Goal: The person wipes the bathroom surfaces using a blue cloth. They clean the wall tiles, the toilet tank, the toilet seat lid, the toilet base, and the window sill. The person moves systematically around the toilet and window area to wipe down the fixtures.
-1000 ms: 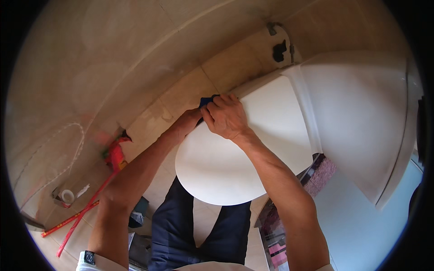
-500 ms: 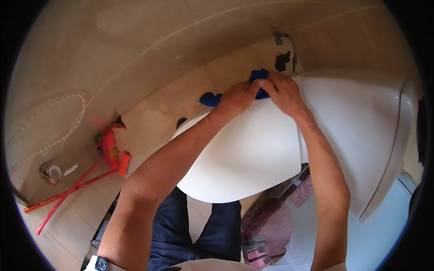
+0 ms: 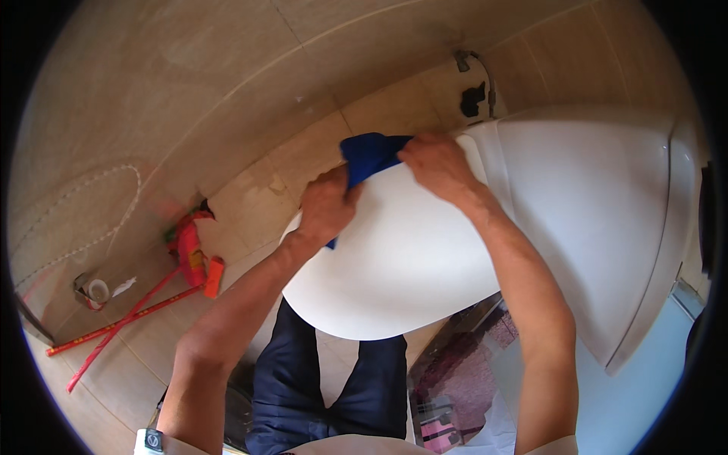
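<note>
A blue cloth (image 3: 370, 155) is stretched between my two hands along the far edge of a white toilet lid (image 3: 409, 258). My left hand (image 3: 327, 206) is closed around the cloth near the lid's rounded front, and a blue corner pokes out below the fingers. At the lid's far side, nearer the hinge end, my right hand (image 3: 440, 165) pinches the cloth's other end. The lid lies down over the bowl. To the right rises the white toilet tank (image 3: 599, 220). The far rim under the cloth is hidden.
Two red sticks (image 3: 114, 326) lie crossed on the tiled floor at left, beside a red bundle (image 3: 191, 249) and an orange block (image 3: 214, 277). A paper-holder-like fitting (image 3: 92, 290) is near the left wall. Behind the toilet, a hose (image 3: 491, 83) runs down. A pink mat (image 3: 462, 371) lies below right.
Both hands have moved left along the lid's far edge, my left one also nearer to me. The cloth, bunched before, is now spread between them.
</note>
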Available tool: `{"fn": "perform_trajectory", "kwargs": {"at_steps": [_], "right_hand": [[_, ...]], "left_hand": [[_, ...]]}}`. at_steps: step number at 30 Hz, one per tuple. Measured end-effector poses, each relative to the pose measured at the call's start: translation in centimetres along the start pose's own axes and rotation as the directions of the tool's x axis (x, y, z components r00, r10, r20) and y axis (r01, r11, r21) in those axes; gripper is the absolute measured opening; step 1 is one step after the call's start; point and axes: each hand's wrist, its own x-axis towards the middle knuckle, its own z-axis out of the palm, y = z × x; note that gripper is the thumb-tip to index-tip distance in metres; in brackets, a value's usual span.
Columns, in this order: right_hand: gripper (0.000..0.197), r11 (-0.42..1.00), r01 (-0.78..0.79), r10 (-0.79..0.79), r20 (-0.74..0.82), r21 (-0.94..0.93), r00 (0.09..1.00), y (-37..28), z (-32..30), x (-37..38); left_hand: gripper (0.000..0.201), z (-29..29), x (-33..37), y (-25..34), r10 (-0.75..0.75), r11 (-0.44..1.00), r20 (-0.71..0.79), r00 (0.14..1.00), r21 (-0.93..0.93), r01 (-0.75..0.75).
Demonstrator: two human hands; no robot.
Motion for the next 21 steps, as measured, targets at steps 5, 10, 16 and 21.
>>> {"fn": "perform_trajectory", "kwargs": {"at_steps": [5,10,16,21], "right_hand": [[0.028,0.935,-0.356,0.356,-0.016,0.007,0.934,5.8,-2.3,0.5],[0.025,0.884,-0.465,0.467,-0.137,0.045,0.874,2.8,-0.1,0.3],[0.019,0.99,-0.126,0.133,-0.099,0.068,0.986,-3.2,2.0,1.3],[0.02,0.835,-0.227,0.39,-0.247,0.502,0.887,-10.3,2.2,2.2]], "left_hand": [[0.036,4.4,6.1,6.4,0.082,0.993,0.033,0.996,-0.088,-0.079],[0.029,4.3,6.1,5.8,0.137,0.967,-0.023,0.99,-0.214,-0.139],[0.024,1.1,0.4,0.8,0.127,0.978,-0.11,0.986,-0.149,-0.143],[0.023,-4.1,-3.6,0.1,-0.05,0.974,-0.1,0.994,-0.224,0.027]]}}
